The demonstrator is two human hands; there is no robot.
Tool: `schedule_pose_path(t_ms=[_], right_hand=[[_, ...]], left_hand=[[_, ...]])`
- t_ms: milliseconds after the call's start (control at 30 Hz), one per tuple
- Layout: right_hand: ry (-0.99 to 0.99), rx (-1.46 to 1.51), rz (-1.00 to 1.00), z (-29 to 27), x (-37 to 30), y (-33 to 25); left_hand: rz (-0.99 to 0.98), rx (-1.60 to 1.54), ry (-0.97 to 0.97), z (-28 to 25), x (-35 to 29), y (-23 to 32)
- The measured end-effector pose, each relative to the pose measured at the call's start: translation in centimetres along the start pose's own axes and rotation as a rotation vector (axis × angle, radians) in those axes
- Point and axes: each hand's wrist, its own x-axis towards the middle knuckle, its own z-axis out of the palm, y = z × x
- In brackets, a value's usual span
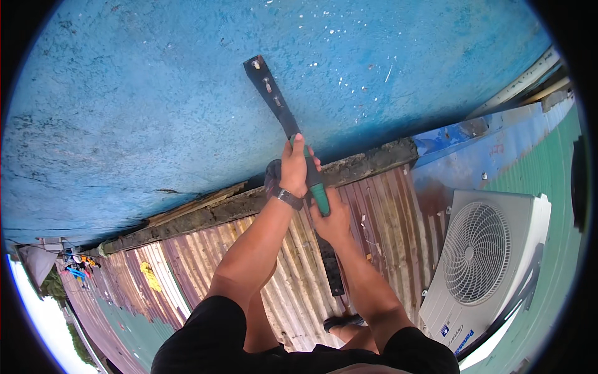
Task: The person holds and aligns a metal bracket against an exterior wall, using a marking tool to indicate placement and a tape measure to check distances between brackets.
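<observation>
A black metal bracket arm [274, 93] lies against the blue wall, with bolts through several of its holes. Over its lower end I hold a green-and-black power tool [320, 198]; its exact kind is hard to make out. My left hand [295, 167], with a dark watch on the wrist, is wrapped round the tool's front part, thumb pointing up at the bracket. Lower down, my right hand [334, 219] grips the green rear end. A dark rounded part shows left of my left wrist. Where the tool meets the bracket is hidden by my left hand.
Below the blue wall [156, 124] runs a rough concrete ledge [374, 159]. Under me is a rusty corrugated metal roof [286, 249], with a black strip [333, 274] on it. At right stands a white air-conditioner outdoor unit [476, 249]. A yellow cloth [149, 276] lies at left.
</observation>
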Motion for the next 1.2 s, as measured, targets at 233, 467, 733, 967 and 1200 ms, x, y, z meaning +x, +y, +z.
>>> schedule_pose_path(t_ms=[233,467,733,967,1200], right_hand=[[-0.024,-0.032,0.007,0.7,-0.3,0.9],[-0.012,-0.105,0.062,1.7,3.2,0.5],[-0.138,-0.193,0.150,1.5,2.3,-2.3],[-0.142,-0.117,0.087,-0.6,-0.5,-1.8],[-0.081,-0.087,0.104,-0.3,-0.9,-1.9]], left_hand=[[-0.038,0.230,-0.134,-1.1,-6.4,-3.4],[0.077,0.203,-0.137,-0.4,-1.9,-2.6],[-0.250,-0.161,-0.077,-1.9,8.6,3.3],[-0.219,-0.034,-0.057,-1.6,9.0,2.6],[-0.192,-0.021,0.004,-1.7,8.7,2.6]])
